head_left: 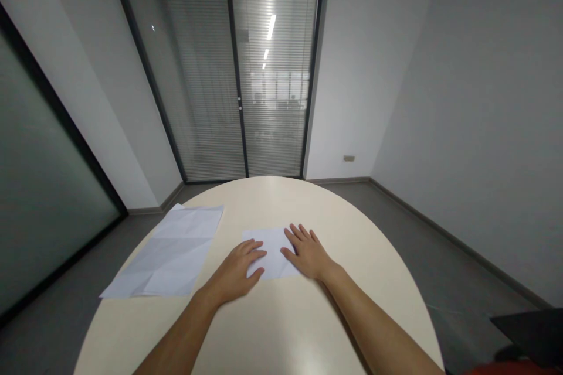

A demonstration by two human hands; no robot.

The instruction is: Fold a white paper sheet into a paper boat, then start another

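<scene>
A small white sheet of paper [271,255] lies flat on the round, cream-coloured table. On its left edge rests my left hand [240,269], fingers apart and thumb stretched toward the middle of the sheet. My right hand [308,252] lies palm down over the right side of the same sheet, its fingers spread. Neither hand grips anything. Parts of the paper's left and right edges are hidden under the hands.
Larger creased white sheets [180,252] lie at the table's left, reaching its edge. The round table [352,299] ends in a curved rim. Beyond it stands a glass door with blinds [202,82]. A dark object [532,334] shows at lower right.
</scene>
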